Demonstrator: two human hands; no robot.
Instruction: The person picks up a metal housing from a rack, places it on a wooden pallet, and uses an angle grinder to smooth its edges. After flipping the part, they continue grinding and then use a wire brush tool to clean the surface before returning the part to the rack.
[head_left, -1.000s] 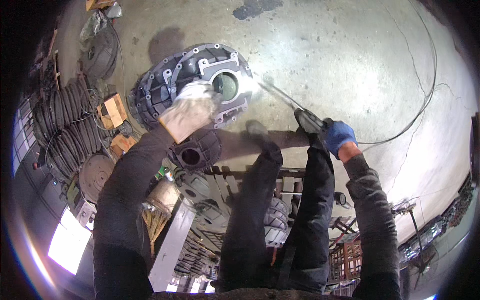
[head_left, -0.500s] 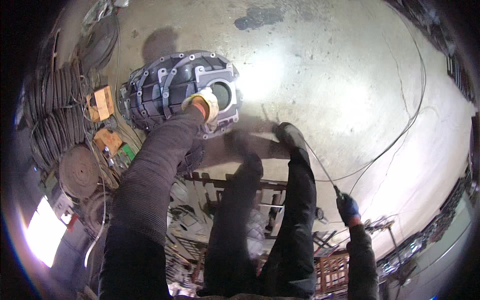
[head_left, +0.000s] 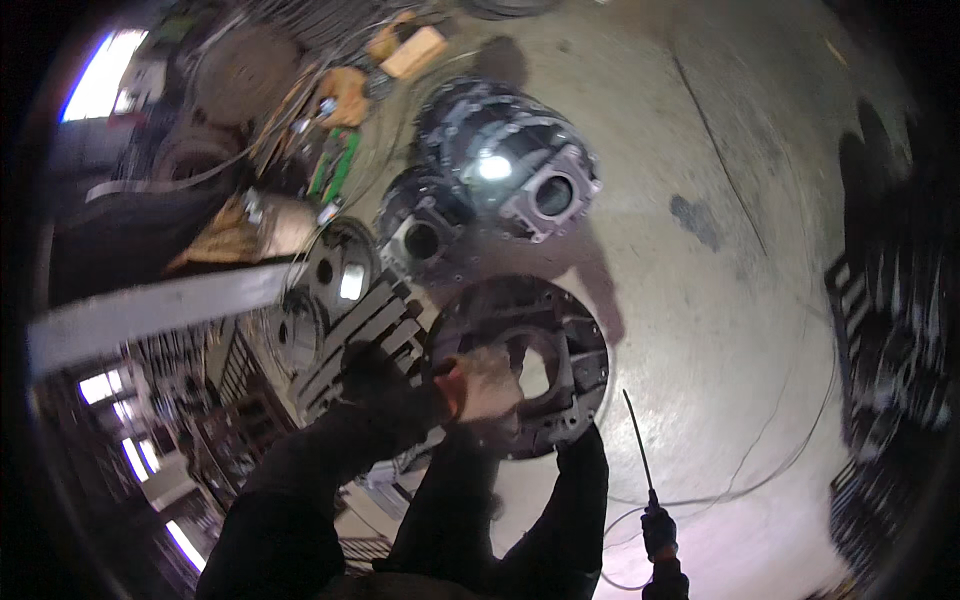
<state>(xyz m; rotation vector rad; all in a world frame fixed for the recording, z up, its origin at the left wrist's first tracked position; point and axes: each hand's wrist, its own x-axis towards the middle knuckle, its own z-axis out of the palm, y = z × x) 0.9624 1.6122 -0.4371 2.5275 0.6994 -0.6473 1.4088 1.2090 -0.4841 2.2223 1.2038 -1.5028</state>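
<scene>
My left hand (head_left: 485,385), in a pale glove and smeared by motion, is on a dark round metal housing (head_left: 580,350). The housing has a rim with bolt holes and a central opening, through which pale floor shows. It covers my feet; the hand seems to grip it beside the opening, though the fingers are not sharp. Low on the right, my right hand (head_left: 658,535), in a dark glove, is closed round the handle of a long thin rod (head_left: 638,435). The rod points up and slightly left, away from the housing.
Beyond the held housing lie a large ribbed casting (head_left: 550,150) and a smaller casting (head_left: 420,238). Slats (head_left: 365,330) and round metal parts (head_left: 325,275) are at the left. A cable (head_left: 770,490) curves over the floor on the right. Metal parts (head_left: 890,380) line the right edge.
The view has turned, so the boxes and castings sit farther up and right. My left hand has left the large casting and is now on the round housing. My right hand still holds the rod.
</scene>
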